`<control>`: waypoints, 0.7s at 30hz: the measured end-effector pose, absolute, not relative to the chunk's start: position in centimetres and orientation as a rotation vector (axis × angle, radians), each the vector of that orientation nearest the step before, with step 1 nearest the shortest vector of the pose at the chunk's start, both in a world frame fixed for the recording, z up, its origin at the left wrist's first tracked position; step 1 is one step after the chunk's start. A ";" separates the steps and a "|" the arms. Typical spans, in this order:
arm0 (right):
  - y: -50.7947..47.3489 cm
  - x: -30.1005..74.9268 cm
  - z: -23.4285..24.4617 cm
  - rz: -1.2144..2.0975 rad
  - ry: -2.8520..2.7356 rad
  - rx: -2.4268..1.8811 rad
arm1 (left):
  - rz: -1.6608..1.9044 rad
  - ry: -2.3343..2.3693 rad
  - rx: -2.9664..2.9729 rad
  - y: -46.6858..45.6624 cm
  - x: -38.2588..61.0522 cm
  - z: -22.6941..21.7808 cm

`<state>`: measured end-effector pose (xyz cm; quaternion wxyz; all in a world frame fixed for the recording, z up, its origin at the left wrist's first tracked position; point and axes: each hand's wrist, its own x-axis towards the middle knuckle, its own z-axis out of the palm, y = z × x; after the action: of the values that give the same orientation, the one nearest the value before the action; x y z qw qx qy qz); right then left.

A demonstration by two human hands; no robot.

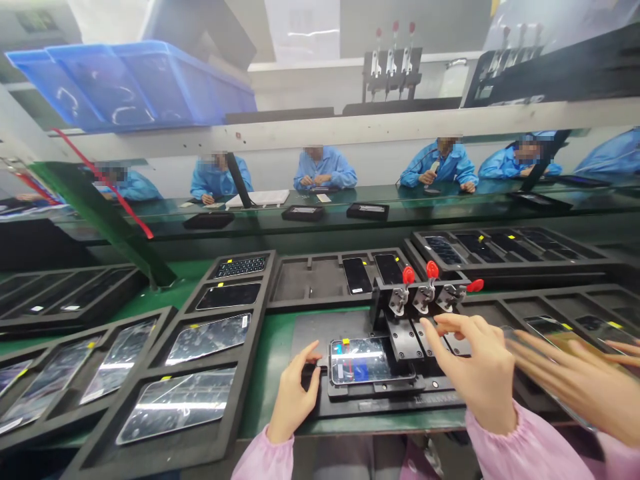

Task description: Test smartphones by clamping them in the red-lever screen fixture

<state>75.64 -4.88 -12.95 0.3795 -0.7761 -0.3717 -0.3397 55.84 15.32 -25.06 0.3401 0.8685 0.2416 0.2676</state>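
Observation:
A phone with a glossy screen [373, 361] lies flat in the nest of a black metal press fixture [380, 400], with small blue and yellow tags at its top left corner. My left hand [295, 393] rests at the fixture's left side, its fingertips near the phone's left end and holding nothing. My right hand [475, 365] hovers over the black clamp plates [407, 340] to the phone's right, fingers apart and empty. Behind those plates stand several toggle clamps with red handles [415, 290], raised and clear of the phone.
Black foam trays [200, 393] holding phones and glass panels surround the fixture on the left, back and right. Another person's hand [575, 393] in a pink sleeve reaches in at the far right, over a panel. Beyond a glass divider, people in blue coats sit at a bench.

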 end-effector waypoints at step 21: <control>-8.1 76.1 -14.3 -0.923 -0.764 -1.900 | 0.589 0.551 2.255 14.0 58.1 -24.9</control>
<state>76.07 -8.07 -14.25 0.4331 -0.7624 -0.3067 -0.3703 58.08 14.00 -24.94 0.3645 0.8768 0.2142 0.2291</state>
